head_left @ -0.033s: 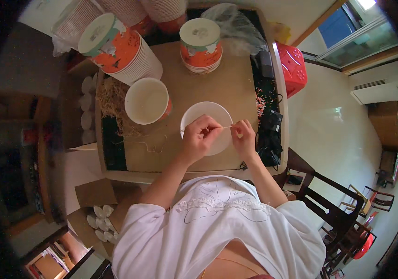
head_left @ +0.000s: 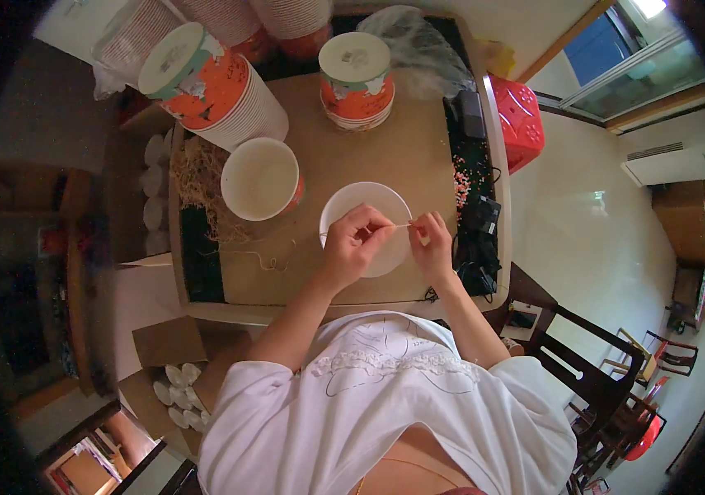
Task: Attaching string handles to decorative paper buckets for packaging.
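Above a round white bowl [head_left: 381,262], my left hand [head_left: 355,243] and my right hand [head_left: 431,247] face each other, fingertips pinched. A short, thin pale string [head_left: 402,225] spans the small gap between them, gripped at both ends. The bowl's near side is partly covered by my hands, and nothing else can be made out in it. Left of it stands an open paper tub [head_left: 260,179] with a white inside and an orange outside. A tangled heap of brown fibre strands [head_left: 200,169] lies at the table's left edge, and a loose strand [head_left: 266,262] curls nearer me.
Stacked orange-and-white paper tubs [head_left: 233,99] lean at the far left; a shorter stack [head_left: 357,91] stands at the back middle. A clear plastic bag [head_left: 423,49] lies behind. Small pink-white bits [head_left: 461,181] and black cabled devices [head_left: 481,216] line the right edge, near a red stool [head_left: 517,124].
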The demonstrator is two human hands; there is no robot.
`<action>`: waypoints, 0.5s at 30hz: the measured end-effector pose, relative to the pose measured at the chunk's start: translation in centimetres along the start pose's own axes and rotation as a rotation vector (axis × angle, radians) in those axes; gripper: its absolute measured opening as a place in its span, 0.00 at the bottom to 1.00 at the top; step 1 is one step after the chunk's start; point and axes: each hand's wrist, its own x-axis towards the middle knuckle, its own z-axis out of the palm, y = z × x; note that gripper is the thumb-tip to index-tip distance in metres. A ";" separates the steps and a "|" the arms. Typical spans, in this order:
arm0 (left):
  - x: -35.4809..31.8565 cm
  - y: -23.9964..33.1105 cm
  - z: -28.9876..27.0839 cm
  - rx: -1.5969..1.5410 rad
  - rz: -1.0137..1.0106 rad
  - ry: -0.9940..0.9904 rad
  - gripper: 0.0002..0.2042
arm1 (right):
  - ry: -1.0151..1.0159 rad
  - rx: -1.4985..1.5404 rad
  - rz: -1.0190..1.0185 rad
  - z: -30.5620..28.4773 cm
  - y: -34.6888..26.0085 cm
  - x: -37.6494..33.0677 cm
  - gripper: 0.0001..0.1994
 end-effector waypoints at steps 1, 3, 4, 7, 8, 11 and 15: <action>-0.1 0.1 -0.2 0.006 -0.043 -0.005 0.01 | 0.036 -0.053 -0.062 0.2 -0.5 0.2 0.08; 0.0 0.5 -0.3 0.009 -0.087 -0.011 0.00 | 0.072 -0.107 -0.124 0.0 -2.4 0.9 0.07; 0.2 0.8 -0.4 0.072 -0.092 -0.064 0.01 | 0.077 -0.082 -0.189 -0.3 -4.4 1.6 0.08; 0.4 0.9 -0.7 0.216 -0.039 -0.086 0.04 | -0.011 0.142 -0.086 -0.7 -4.6 1.9 0.08; 0.5 0.8 -1.0 0.300 0.021 -0.049 0.05 | -0.107 0.344 0.080 -0.9 -4.3 2.1 0.08; 1.0 -4.2 -2.7 0.771 0.069 0.331 0.09 | -0.030 0.204 0.089 -1.3 -3.4 3.3 0.08; 0.7 -9.2 -6.2 0.682 -0.154 0.135 0.11 | 0.012 -0.010 0.025 -0.9 -3.0 4.0 0.07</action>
